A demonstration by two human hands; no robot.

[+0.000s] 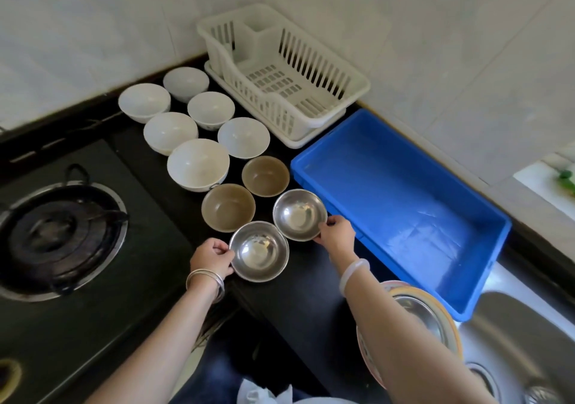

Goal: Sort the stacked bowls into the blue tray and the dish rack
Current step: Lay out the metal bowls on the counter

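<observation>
Two steel bowls stand on the black counter. My left hand (212,258) grips the left rim of the nearer steel bowl (259,251). My right hand (336,233) pinches the near right rim of the farther steel bowl (299,214). Behind them sit two brown bowls (228,207) (265,176) and several white bowls (198,164), all upright and single. The blue tray (466,266) lies to the right with nothing in it. The white dish rack (342,70) stands in the far corner, also holding nothing.
A gas stove (59,235) with a black burner fills the left side. A steel sink (522,341) lies at the near right. A stack of larger bowls or plates (435,313) sits partly hidden under my right forearm. Tiled walls close the back.
</observation>
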